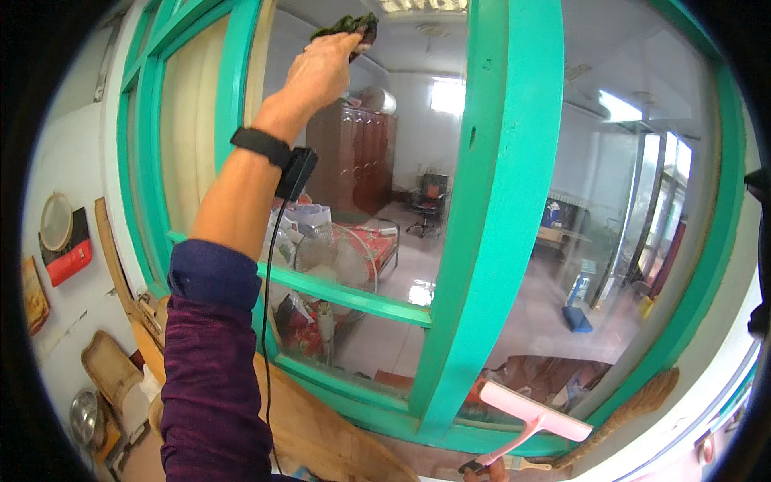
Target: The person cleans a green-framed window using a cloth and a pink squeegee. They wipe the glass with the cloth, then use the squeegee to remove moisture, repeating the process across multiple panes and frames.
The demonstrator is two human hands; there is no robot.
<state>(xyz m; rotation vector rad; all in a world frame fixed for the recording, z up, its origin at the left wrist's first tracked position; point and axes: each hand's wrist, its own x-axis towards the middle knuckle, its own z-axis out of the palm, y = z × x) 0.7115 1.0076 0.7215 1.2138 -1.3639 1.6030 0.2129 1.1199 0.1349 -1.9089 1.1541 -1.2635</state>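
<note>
My left hand [319, 69] is raised high, pressing a bunched dark green cloth [346, 25] to the upper part of a window pane [415, 138]. Around the glass runs a green-painted window frame [512, 150]. At the bottom edge of the view, only some fingers of my right hand [495, 472] show, closed on the handle of a pink squeegee [530, 419]. Its wide head points up and stands in front of the lower right pane. A black strap with a small box [295, 173] sits on my left wrist, and a cable hangs from it.
Below the window lies a large wooden board [331, 437]. A straw broom head [644, 394] and a brush [527, 464] rest by the right sill. On the left are a metal bowl [87, 419] and a wall-hung sieve [57, 222]. Behind the glass stands a fan [334, 259].
</note>
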